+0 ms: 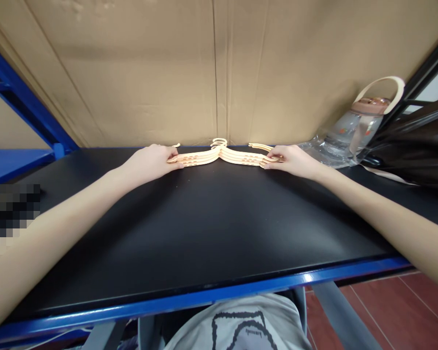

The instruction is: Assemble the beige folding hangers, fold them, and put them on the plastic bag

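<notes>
A stack of pale peach plastic hangers (219,154) lies flat at the far side of a black table top (211,228), hooks toward the cardboard wall. My left hand (154,161) is closed on the stack's left end, fingers curled over it. My right hand (291,159) grips the right end in the same way. Both arms reach straight out across the table.
Brown cardboard (211,68) closes off the back. At the right stand a clear jug with a pink lid and cream handle (354,127), crumpled clear plastic and a dark bag (416,146). Blue shelf framing (25,112) runs at the left; the table's blue front edge (219,294) is near me.
</notes>
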Demonstrator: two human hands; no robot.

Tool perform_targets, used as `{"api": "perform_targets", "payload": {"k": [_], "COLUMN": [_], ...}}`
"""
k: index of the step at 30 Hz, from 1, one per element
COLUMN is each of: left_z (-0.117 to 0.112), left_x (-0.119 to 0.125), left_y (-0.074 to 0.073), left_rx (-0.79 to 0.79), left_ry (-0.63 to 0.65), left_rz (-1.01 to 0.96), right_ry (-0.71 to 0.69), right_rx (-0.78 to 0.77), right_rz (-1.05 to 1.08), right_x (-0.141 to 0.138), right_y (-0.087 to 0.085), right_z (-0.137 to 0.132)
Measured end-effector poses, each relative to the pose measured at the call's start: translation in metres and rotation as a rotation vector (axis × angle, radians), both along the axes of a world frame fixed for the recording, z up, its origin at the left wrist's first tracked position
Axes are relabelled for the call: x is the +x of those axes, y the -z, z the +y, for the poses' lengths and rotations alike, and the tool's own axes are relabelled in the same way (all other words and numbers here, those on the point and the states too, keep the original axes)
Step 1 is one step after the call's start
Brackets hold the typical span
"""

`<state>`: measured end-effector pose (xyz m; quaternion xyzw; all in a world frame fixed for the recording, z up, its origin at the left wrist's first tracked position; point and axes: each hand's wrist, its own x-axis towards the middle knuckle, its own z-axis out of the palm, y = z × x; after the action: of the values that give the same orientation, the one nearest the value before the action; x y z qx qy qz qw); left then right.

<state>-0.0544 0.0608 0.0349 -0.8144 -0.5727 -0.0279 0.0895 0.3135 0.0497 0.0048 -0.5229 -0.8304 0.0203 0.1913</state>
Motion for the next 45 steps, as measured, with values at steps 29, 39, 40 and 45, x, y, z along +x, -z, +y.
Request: {"api": "perform_targets", "payload": {"k": [29, 39, 40, 45], "left_z": [0.007, 0.006, 0.005, -0.001], "left_x": [-0.001, 0.001, 0.002, 0.009], "left_y": [0.006, 0.009, 0.009, 0.008], "left_rx": [-0.056, -0.022, -0.015, 0.003], "left_ry": [0.061, 0.088, 0.082, 0.022], "left_rz": [-0.164, -0.208, -0.21, -0.195], "right_ry": [0.083, 0.108, 0.106, 0.075], "right_rx": [0.239, 0.273, 0.275, 0.278], "right_rz": [-0.2, -0.319, -0.315, -0.28], "right_x": [-0.019, -0.021, -0.021, -0.021], "right_y": [0.017, 0.018, 0.018, 0.018], "right_z": [0.004, 0.005, 0.005, 0.005]}}
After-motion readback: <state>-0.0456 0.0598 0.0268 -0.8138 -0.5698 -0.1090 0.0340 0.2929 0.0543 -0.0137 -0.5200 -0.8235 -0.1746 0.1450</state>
